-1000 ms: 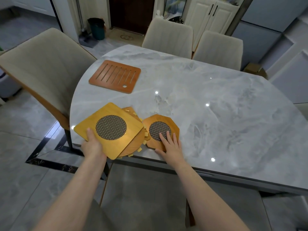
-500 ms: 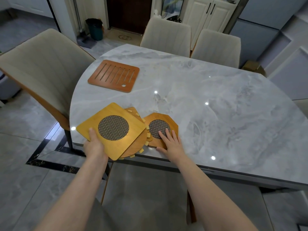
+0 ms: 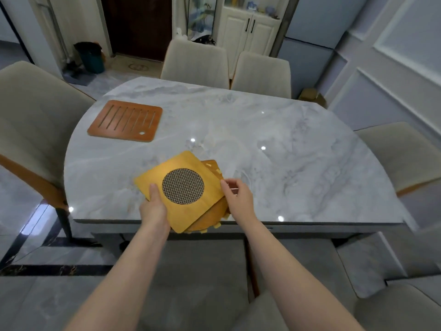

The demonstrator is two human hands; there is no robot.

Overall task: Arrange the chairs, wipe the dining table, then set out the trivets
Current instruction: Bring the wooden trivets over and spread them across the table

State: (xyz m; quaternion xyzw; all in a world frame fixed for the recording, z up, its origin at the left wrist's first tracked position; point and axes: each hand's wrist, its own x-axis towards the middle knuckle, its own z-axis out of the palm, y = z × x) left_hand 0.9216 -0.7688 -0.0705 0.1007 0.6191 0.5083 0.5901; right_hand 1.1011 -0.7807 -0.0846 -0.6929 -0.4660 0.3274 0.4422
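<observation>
My left hand grips the near left edge of a stack of wooden trivets, thumb on top. The top one is a square yellow trivet with a round metal mesh centre, tilted above the marble dining table near its front edge. Under it shows a darker trivet with small pale tabs. My right hand curls its fingers round the stack's right edge; what it holds there is mostly hidden. A brown slatted trivet lies flat at the table's far left.
Beige chairs stand around the table: one at the left, two at the far side, one at the right. A grey seat is right below me. A dark bin stands by the doorway.
The octagonal trivet under my right hand has left the table and is out of sight by the stack. The stack has shifted right and up, and my right hand now curls round its edge.
</observation>
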